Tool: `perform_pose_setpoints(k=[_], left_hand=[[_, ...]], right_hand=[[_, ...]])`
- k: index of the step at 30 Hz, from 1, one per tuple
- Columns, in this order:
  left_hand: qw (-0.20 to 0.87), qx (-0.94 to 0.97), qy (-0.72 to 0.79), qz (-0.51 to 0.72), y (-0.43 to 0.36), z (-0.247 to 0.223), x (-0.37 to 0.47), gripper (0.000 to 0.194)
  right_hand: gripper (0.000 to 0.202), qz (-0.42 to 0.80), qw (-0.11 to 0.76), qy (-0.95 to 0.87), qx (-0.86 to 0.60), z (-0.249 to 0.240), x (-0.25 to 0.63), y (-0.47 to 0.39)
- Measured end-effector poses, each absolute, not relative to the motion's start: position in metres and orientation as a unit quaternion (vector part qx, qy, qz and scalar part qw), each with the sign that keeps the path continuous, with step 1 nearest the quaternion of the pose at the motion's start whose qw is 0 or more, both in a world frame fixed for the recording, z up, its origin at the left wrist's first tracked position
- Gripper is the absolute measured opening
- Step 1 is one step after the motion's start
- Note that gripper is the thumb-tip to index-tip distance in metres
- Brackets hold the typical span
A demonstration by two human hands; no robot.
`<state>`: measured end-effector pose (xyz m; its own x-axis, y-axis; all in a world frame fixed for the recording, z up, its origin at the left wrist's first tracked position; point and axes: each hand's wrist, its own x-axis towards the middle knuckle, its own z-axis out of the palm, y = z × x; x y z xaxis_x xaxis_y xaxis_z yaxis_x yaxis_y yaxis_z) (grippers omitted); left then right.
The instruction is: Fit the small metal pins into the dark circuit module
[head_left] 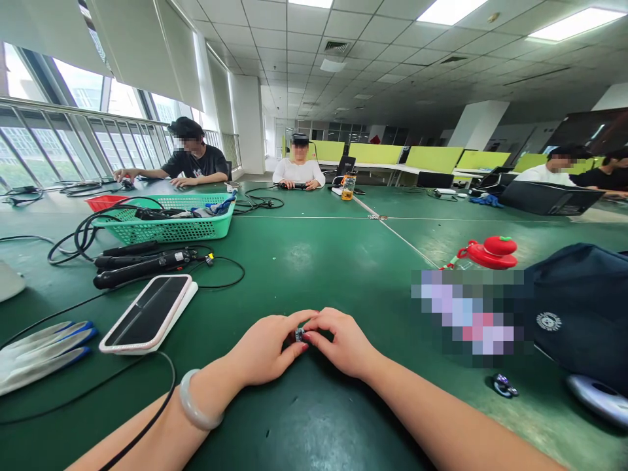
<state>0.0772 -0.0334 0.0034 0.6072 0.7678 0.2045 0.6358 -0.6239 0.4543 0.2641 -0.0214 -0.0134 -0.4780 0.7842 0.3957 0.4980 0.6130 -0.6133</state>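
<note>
A small dark metallic object [299,334] is pinched between the fingertips of both hands, just above the green table [314,418]. My left hand [267,347], with a pale bangle [195,400] on its wrist, has thumb and fingers closed around the object's left side. From the right, my right hand [343,341] meets it with thumb and index fingertip pressed at the object. The two index fingers touch at the top. Most of the object is hidden by the fingers, so its exact form is unclear.
Left: a phone [147,314], grey-blue gloves [44,353], black handheld devices [142,265], cables and a green basket [171,229]. Right: a red-lidded bottle [490,254], a dark bag [583,314] and a small shiny item [504,386]. Several people sit at tables beyond.
</note>
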Motion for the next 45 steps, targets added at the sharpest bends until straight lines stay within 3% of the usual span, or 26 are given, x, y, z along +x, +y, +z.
perform_pose_setpoints(k=[11, 16, 23, 28, 39, 45], left_hand=[[0.146, 0.865, 0.431, 0.210, -0.034, 0.006, 0.079, 0.039], [0.131, 0.842, 0.476, 0.216, -0.033, 0.006, 0.080, 0.031], [0.120, 0.807, 0.521, 0.252, -0.026, 0.001, 0.076, 0.027], [0.175, 0.778, 0.545, 0.260, -0.021, -0.002, 0.074, 0.028], [0.340, 0.786, 0.438, 0.273, -0.025, -0.004, 0.078, 0.029], [0.252, 0.789, 0.481, 0.287, -0.021, -0.006, 0.075, 0.030]], right_hand=[[0.017, 0.216, 0.302, -0.833, -0.410, -0.014, 0.265, -0.019], [0.032, 0.237, 0.267, -0.823, -0.441, -0.018, 0.265, -0.017], [0.019, 0.247, 0.252, -0.830, -0.431, -0.019, 0.263, -0.018], [0.014, 0.247, 0.250, -0.831, -0.430, -0.019, 0.264, -0.018], [0.016, 0.249, 0.256, -0.829, -0.431, -0.017, 0.263, -0.019], [0.021, 0.229, 0.254, -0.835, -0.430, -0.019, 0.263, -0.020]])
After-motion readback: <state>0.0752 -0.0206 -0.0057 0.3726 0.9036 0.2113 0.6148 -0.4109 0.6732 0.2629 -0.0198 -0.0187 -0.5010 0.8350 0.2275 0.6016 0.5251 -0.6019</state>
